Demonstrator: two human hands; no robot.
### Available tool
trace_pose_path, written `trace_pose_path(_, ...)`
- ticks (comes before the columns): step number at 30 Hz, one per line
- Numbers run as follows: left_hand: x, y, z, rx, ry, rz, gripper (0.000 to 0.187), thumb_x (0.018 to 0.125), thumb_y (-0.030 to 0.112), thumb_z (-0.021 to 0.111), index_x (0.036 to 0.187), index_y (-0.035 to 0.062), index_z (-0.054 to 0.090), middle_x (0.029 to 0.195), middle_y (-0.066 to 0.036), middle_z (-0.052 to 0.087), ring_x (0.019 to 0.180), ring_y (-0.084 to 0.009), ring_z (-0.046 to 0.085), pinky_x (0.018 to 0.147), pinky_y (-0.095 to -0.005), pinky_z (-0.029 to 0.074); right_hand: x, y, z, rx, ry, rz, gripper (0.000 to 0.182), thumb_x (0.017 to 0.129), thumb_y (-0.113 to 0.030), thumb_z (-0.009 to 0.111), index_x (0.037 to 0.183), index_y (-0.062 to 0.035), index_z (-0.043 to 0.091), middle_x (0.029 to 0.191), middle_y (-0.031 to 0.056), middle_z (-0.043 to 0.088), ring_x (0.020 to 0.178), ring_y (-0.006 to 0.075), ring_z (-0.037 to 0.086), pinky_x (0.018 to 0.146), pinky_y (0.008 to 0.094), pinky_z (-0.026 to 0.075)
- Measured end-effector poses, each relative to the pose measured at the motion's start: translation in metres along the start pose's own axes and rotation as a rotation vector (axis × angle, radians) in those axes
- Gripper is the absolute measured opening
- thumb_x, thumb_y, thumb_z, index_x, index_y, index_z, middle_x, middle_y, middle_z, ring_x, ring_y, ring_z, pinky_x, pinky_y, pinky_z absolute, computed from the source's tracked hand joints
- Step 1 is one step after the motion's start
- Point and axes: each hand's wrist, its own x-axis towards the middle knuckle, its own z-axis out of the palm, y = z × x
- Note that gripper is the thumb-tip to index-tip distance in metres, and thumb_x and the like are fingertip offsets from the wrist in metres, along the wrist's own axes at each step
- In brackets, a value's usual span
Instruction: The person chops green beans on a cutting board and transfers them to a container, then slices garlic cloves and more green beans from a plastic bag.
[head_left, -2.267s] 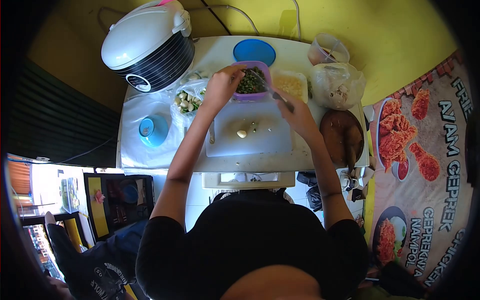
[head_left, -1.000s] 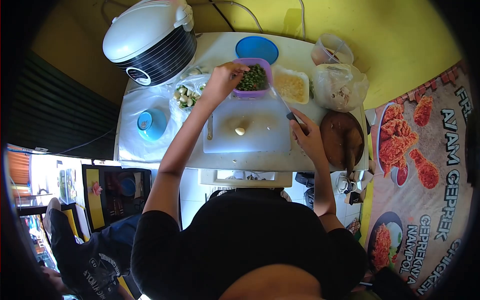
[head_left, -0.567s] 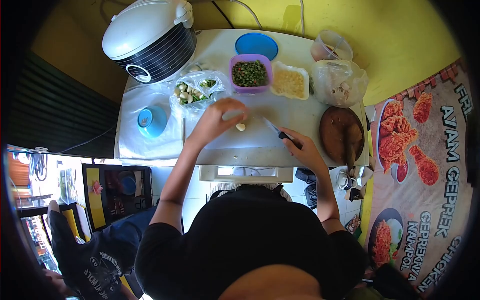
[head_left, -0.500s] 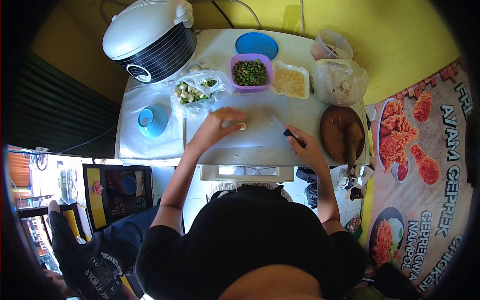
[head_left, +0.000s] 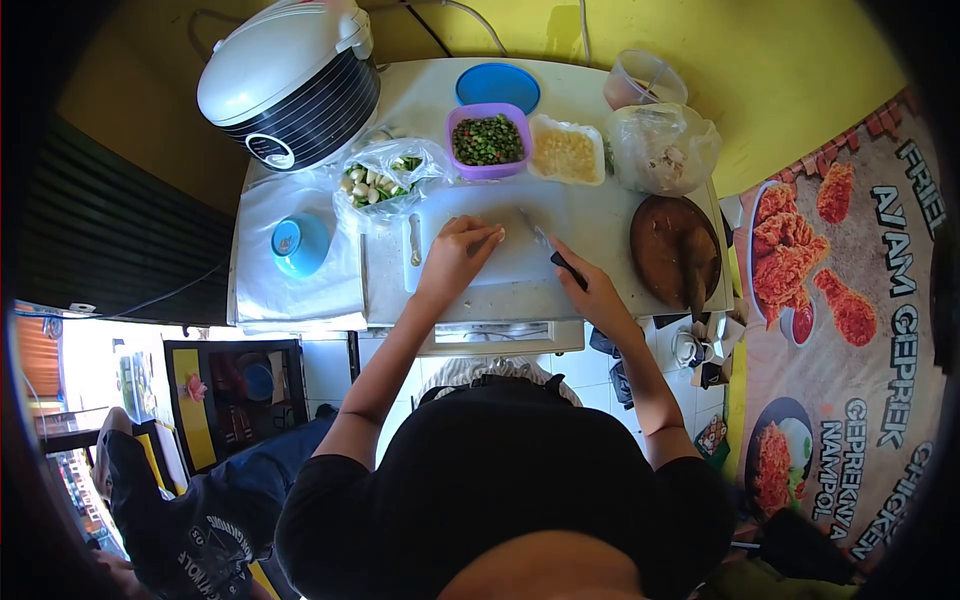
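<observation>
My left hand [head_left: 458, 262] is over the white cutting board [head_left: 450, 205], its fingers pinched on a small whitish piece [head_left: 500, 233] that looks like a garlic clove. In my right hand [head_left: 592, 295] is a knife [head_left: 567, 268] with a black handle. Its blade points up and left over the board, a short way from the pinched piece. Beyond the board stands a purple tub [head_left: 488, 168] of chopped green vegetables. To its right is a white tray [head_left: 567, 150] of pale chopped pieces, and to its left an open plastic bag [head_left: 420, 180] of whitish cloves and green bits.
A rice cooker [head_left: 290, 100] stands back left, with an upturned blue bowl [head_left: 300, 245] in front. At right are a mortar with pestle [head_left: 675, 255], a plastic bag [head_left: 665, 150] and a clear container [head_left: 643, 78]. A blue lid [head_left: 498, 88] lies behind. Another person [head_left: 215, 510] is at lower left.
My left hand has moved right, and its spread fingers have closed on the small whitish piece. The knife in my right hand has shifted slightly left. The view has turned a little.
</observation>
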Motion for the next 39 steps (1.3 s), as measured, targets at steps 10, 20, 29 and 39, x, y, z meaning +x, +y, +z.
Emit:
trace_pose_path(10,-0.002,-0.003,0.008,-0.156,0.037,-0.154,0.019,0.081,0.016,0.073,0.096,0.0058,0.074,0.091,-0.012,0.064,0.082,-0.0252,0.061,0.074,-0.0336,0.05,-0.003,-0.024,0.002,0.105,-0.086,0.146,0.052,0.098,-0.013,0.046,0.148,-0.0222,0.032,0.065,0.0007,0.045,0.058,0.0089,0.044,0.059,0.0256,0.043)
trace_pose_path(20,-0.003,-0.007,0.01,-0.071,0.102,-0.047,0.019,0.08,0.016,0.074,0.095,0.0055,0.074,0.092,-0.011,0.063,0.084,-0.0251,0.06,0.074,-0.0339,0.05,-0.008,-0.028,0.015,0.114,-0.09,0.102,0.052,0.098,-0.012,0.046,0.148,-0.0191,0.032,0.064,0.0009,0.04,0.057,0.0089,0.039,0.057,0.0249,0.04)
trace_pose_path(29,-0.005,-0.005,0.011,-0.145,0.103,-0.072,0.018,0.081,0.013,0.072,0.095,0.0023,0.073,0.091,-0.012,0.068,0.083,-0.0258,0.061,0.076,-0.0343,0.05,-0.011,-0.024,0.018,0.055,-0.085,0.052,0.051,0.098,-0.013,0.048,0.147,-0.0187,0.034,0.065,0.0016,0.039,0.058,0.0088,0.038,0.057,0.0236,0.037)
trace_pose_path(39,-0.005,-0.002,0.009,-0.156,0.119,-0.093,0.019,0.08,0.014,0.072,0.094,0.001,0.072,0.09,-0.013,0.069,0.082,-0.0269,0.062,0.076,-0.0348,0.05,-0.017,-0.043,0.01,-0.103,-0.089,0.062,0.048,0.099,-0.014,0.047,0.145,-0.0217,0.037,0.064,0.0023,0.035,0.059,0.0092,0.032,0.057,0.0229,0.035)
